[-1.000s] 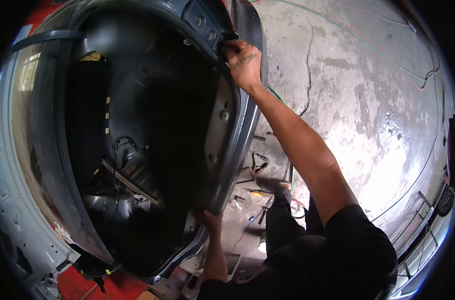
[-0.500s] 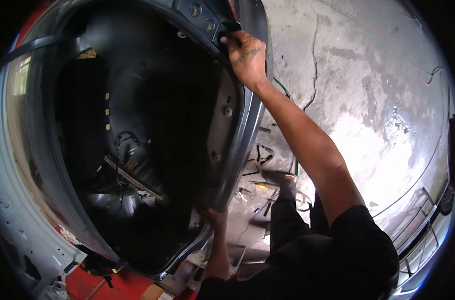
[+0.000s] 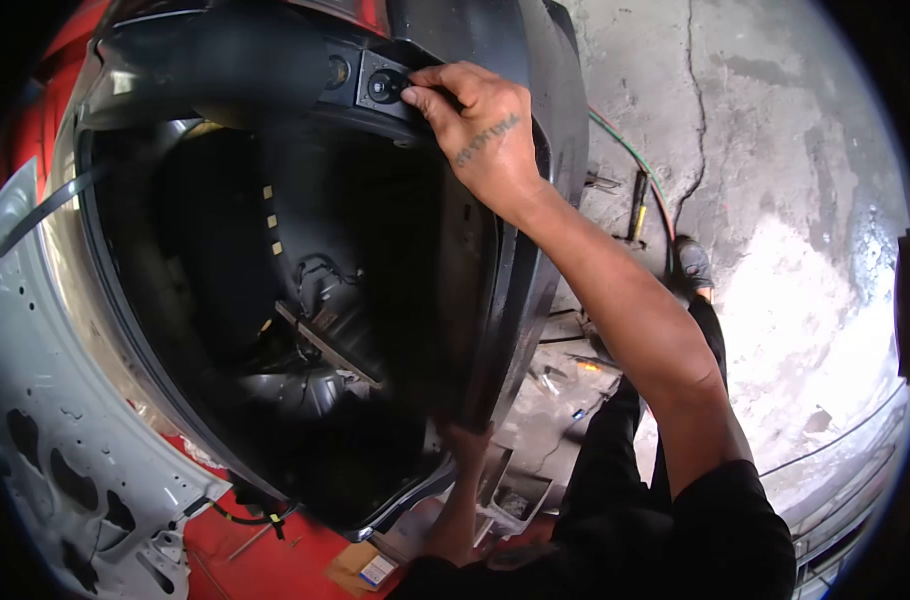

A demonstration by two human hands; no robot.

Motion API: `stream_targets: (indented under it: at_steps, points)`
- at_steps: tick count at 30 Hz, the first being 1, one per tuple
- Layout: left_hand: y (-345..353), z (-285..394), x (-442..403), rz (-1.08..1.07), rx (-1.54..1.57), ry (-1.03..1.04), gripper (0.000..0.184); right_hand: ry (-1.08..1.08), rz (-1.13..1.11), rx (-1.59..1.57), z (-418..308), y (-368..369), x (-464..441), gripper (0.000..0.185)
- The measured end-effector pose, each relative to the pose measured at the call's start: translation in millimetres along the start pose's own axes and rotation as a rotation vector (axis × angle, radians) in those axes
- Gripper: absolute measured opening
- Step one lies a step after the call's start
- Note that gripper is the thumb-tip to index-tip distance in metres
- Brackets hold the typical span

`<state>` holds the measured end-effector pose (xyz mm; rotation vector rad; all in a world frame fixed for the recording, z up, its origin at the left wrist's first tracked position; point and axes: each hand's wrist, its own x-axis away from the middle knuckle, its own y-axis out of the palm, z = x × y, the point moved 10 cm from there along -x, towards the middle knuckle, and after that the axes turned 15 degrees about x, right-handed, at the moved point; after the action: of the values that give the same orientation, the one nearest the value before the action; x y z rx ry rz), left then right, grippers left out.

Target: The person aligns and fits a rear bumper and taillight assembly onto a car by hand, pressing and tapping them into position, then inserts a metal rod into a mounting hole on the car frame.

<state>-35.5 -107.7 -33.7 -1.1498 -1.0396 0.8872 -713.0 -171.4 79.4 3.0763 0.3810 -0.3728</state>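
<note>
- Round black fitting (image 3: 385, 86) sits against a metal plate (image 3: 365, 101) near the car opening's upper corner.
- Right hand (image 3: 490, 140) pinches its edge between thumb and forefinger, likely for fine control in a tight spot.
- Left hand (image 3: 467, 440) rests by the lower rim (image 3: 495, 395), perhaps for support; shadow hides its fingers, so its grip cannot be told.

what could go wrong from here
If the round black part is loose, it could slip from the right hand and drop into the dark opening. The left hand, low by the opening's edge, might get scraped. The hose runs close to the shoe and could trip the person.
</note>
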Motion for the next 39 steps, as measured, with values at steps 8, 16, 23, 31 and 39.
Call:
stream_targets:
  at_steps: [8, 16, 23, 31, 39]
  points:
    - [0.7, -2.4, 2.6, -0.018, -0.061, 0.019, 0.109, -0.084, -0.002, 0.035, -3.6, 15.0, -2.5, 0.007]
    - [13.4, -20.1, 6.9, -0.06, -0.116, -0.057, 0.114, -0.111, 0.017, 0.114, -11.6, 15.1, -3.5, 0.007]
    - [6.4, 2.8, 3.9, 0.013, 0.002, 0.076, 0.109, -0.102, 0.028, 0.176, -14.5, 16.2, -3.6, 0.007]
    - [-27.4, 62.2, -19.5, 0.034, 0.134, 0.099, 0.09, -0.331, -0.004, 0.377, -38.0, 24.3, -10.5, 0.006]
    - [-30.7, 71.6, -23.3, 0.071, 0.091, 0.214, 0.092, -0.169, -0.072, 0.417, -31.3, 23.1, -8.2, 0.009]
